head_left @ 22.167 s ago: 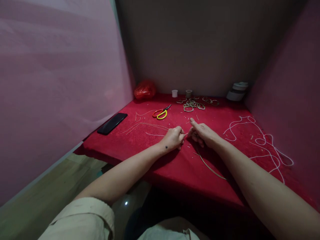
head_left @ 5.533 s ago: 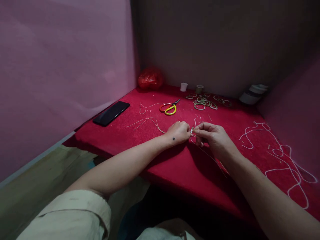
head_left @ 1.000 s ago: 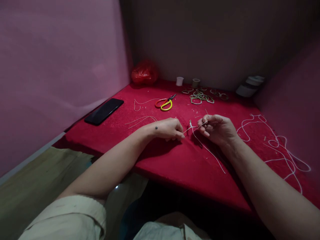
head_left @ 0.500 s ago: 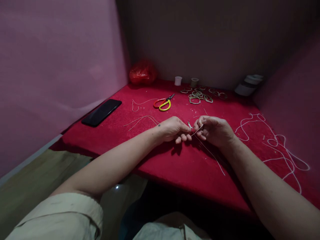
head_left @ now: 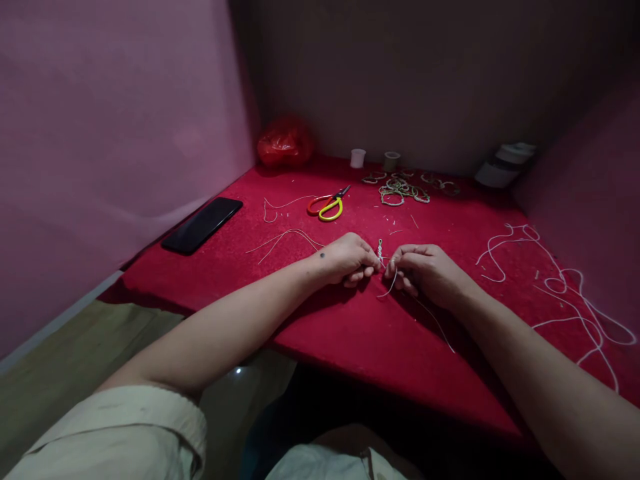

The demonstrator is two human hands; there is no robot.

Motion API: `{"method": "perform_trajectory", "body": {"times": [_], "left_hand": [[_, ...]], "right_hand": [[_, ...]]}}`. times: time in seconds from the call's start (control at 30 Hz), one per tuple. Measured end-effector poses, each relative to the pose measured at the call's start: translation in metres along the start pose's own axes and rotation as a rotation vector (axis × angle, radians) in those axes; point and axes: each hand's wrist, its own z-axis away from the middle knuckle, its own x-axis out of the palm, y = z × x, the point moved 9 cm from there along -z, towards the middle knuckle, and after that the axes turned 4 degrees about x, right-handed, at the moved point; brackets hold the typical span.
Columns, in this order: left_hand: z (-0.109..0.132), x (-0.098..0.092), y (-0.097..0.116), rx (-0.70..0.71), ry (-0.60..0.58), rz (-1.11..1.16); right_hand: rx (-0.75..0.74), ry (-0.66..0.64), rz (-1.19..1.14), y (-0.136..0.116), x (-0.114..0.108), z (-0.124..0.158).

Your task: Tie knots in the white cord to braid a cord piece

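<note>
Between my hands, a short knotted cord piece (head_left: 380, 251) with a small loop at its top lies on the red cloth. Thin pale strands run from its lower end. My left hand (head_left: 353, 259) pinches a strand at the left of the knots, its other fingers curled under. On the right, my right hand (head_left: 420, 265) is closed in a pinch on another strand, close to the knots. A loose cord end (head_left: 389, 290) curves down from the right fingertips. One more thin strand trails from beneath the right hand toward the table's front edge.
Scissors (head_left: 330, 205) with red and yellow handles lie behind my hands. Beaded bracelets (head_left: 403, 190), two small cups (head_left: 357, 159) and a red plastic bag (head_left: 285, 142) stand farther back. A phone (head_left: 203, 225) lies left; white cord (head_left: 560, 283) sprawls right; a white container (head_left: 505, 165) stands back right.
My hands have drawn slightly apart and the right fingers have closed and lowered. The knotted piece now stands out upright between them, and the cord end hangs down from the right hand.
</note>
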Motion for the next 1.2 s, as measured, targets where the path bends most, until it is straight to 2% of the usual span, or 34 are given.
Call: {"method": "perform_trajectory", "body": {"times": [0.3, 0.43, 0.63, 0.7, 0.77, 0.83, 0.9, 0.93, 1.0, 1.07, 1.13, 1.2], "left_hand": [[-0.003, -0.006, 0.002, 0.002, 0.081, -0.141], [-0.004, -0.007, 0.002, 0.004, 0.107, -0.154], [-0.002, -0.009, 0.003, 0.036, 0.072, -0.213], [-0.001, -0.009, 0.005, 0.060, 0.046, -0.232], [-0.002, -0.014, 0.007, 0.076, 0.082, -0.307], [-0.001, -0.018, 0.008, 0.085, 0.117, -0.406], [0.002, -0.018, 0.017, 0.170, 0.163, -0.564], [0.005, -0.018, 0.025, 0.249, 0.212, -0.670], [0.017, -0.018, 0.044, 0.433, 0.351, -0.875], [0.030, -0.017, 0.057, 0.573, 0.477, -0.987], [0.036, -0.019, 0.062, 0.640, 0.541, -0.997], [0.038, -0.021, 0.064, 0.670, 0.568, -0.985]], "right_hand": [[-0.026, 0.061, 0.122, -0.004, -0.006, 0.002], [0.024, 0.086, 0.165, -0.005, -0.006, 0.003], [0.090, 0.175, 0.249, -0.009, -0.002, 0.007], [0.082, 0.152, 0.222, -0.010, 0.001, 0.009], [0.062, 0.067, 0.188, -0.011, 0.007, 0.011], [0.010, 0.035, 0.134, -0.018, 0.003, 0.013], [-0.063, 0.120, 0.079, -0.028, -0.020, 0.013], [-0.095, 0.210, 0.055, -0.033, -0.040, 0.013], [-0.142, 0.401, 0.023, -0.040, -0.087, 0.010], [-0.123, 0.666, -0.022, -0.039, -0.145, 0.009], [-0.082, 0.758, -0.024, -0.038, -0.188, 0.000], [-0.051, 0.743, -0.018, -0.039, -0.217, -0.015]]}}
